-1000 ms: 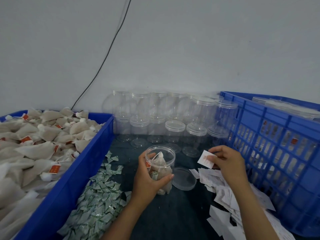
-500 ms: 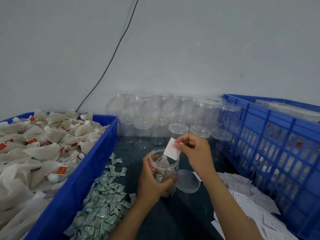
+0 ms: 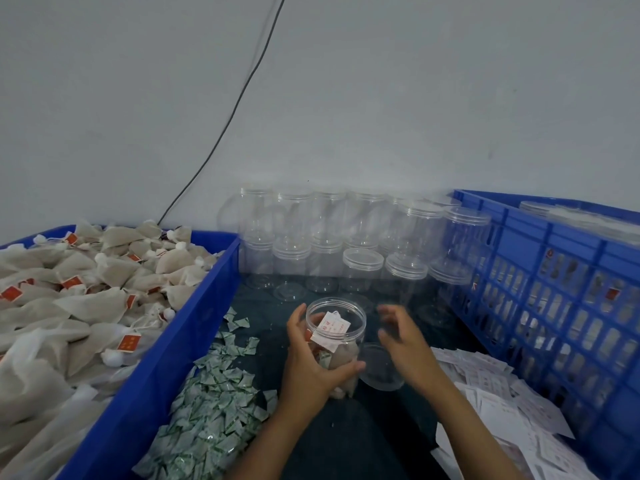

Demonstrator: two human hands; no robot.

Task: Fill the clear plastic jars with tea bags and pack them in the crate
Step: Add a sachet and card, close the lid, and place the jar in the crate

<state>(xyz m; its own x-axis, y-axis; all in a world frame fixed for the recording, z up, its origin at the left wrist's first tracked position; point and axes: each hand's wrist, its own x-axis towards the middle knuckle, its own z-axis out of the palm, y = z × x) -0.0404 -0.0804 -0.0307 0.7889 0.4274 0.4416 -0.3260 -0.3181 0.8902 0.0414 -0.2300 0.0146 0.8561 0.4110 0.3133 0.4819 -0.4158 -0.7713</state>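
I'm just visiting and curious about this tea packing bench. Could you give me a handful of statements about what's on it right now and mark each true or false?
1. The left hand grips the open jar. True.
2. The right hand is pinching a paper slip. False: it holds nothing, and the white slip with red print already lies inside the jar.
3. The loose lid is screwed onto the jar. False: it lies on the dark mat beside the jar.
4. The tea bags are piled in the blue bin on the left. True.
5. The small green packets sit in the blue crate on the right. False: they lie on the mat beside the left bin.
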